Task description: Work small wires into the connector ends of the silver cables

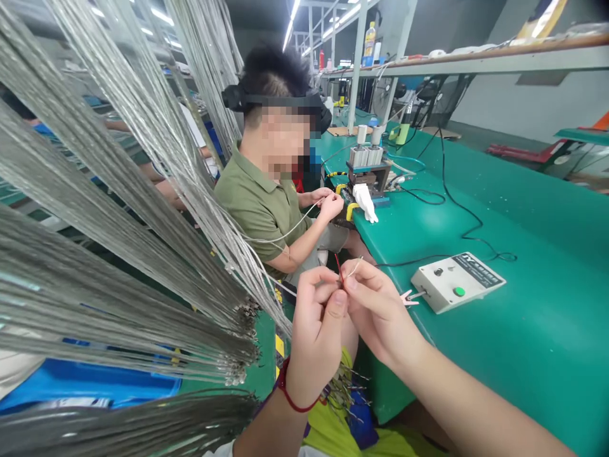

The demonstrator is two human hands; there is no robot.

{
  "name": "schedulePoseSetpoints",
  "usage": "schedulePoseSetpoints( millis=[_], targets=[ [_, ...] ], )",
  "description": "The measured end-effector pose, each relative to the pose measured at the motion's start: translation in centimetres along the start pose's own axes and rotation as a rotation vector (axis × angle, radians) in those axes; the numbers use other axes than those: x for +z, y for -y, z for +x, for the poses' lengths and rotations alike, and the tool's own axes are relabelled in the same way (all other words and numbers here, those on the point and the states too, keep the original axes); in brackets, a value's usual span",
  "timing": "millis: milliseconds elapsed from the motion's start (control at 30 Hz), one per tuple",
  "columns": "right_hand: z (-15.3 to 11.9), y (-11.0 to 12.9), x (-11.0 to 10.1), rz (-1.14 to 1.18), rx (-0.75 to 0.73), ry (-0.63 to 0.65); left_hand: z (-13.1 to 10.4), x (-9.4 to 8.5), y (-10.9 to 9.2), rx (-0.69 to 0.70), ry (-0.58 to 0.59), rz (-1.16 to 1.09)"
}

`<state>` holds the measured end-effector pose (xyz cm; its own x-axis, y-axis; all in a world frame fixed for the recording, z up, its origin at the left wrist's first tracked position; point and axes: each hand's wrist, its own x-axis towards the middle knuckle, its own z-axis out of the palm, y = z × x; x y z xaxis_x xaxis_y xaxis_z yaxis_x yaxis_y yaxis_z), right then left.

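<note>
My left hand (320, 336), with a red string at the wrist, is closed with thumb and finger pinched on the end of a cable (288, 289) that runs in from the left. My right hand (380, 308) meets it fingertip to fingertip, closed on the split wires there. A thin red wire (338, 261) sticks up between the hands, and a pale wire (356, 266) stands out above my right fingertips. The exact grip point is hidden by the fingers. Below my hands, several braided cable ends (345, 390) lie over my lap.
Thick bundles of silvery cables (118, 184) hang at the left. A control box (457, 282) with a green button and a clip sits on the green table (537, 330). Farther off, a co-worker (266, 209) handles a cable beside a small press (368, 168) with a white glove.
</note>
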<state>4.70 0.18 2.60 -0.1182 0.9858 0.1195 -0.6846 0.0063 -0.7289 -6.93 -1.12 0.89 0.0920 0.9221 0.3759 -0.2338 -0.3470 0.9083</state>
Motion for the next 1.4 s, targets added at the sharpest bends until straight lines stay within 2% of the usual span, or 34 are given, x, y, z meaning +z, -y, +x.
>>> schedulePoseSetpoints(
  millis=[133,233,333,400,467,633,733,900,1000,1167,1300,1400],
  targets=[
    [0.6,0.9,-0.1,-0.080,-0.131,-0.051,-0.1,0.5,-0.2,-0.046,0.035,-0.120],
    [1.6,3.1,-1.0,-0.093,-0.214,-0.089,-0.6,0.4,-0.1,-0.058,0.071,-0.221],
    [2.3,5.9,-2.5,-0.071,-0.367,-0.172,-0.9,0.3,0.0,-0.039,0.050,-0.278],
    [2.4,6.7,-3.0,-0.136,-0.462,-0.223,-0.8,0.4,-0.1,-0.040,0.039,-0.298],
    [2.1,5.9,-2.9,-0.218,-0.443,-0.201,-0.6,0.7,-0.2,-0.049,0.028,-0.314],
    [0.3,0.7,-0.8,-0.247,-0.134,0.011,-0.2,1.4,-0.1,-0.030,-0.064,-0.398],
    [-0.3,-0.5,-0.3,-0.206,-0.115,0.036,-0.4,1.5,0.1,-0.039,-0.088,-0.422],
    [-0.4,-0.3,-0.7,-0.233,-0.164,0.070,-0.7,1.4,0.3,-0.059,-0.093,-0.411],
    [-0.5,-0.1,-0.7,-0.254,-0.137,0.095,-0.8,1.3,0.4,-0.056,-0.101,-0.366],
    [-1.0,0.8,-0.2,-0.238,-0.105,0.107,-0.8,1.5,0.2,-0.051,-0.028,-0.284],
    [-0.8,2.9,-0.2,-0.306,-0.256,-0.026,-1.0,1.5,-0.1,-0.064,0.039,-0.270],
    [-0.1,4.5,-0.7,-0.308,-0.409,-0.158,-1.3,1.4,0.0,-0.057,0.030,-0.279]
  ],
)
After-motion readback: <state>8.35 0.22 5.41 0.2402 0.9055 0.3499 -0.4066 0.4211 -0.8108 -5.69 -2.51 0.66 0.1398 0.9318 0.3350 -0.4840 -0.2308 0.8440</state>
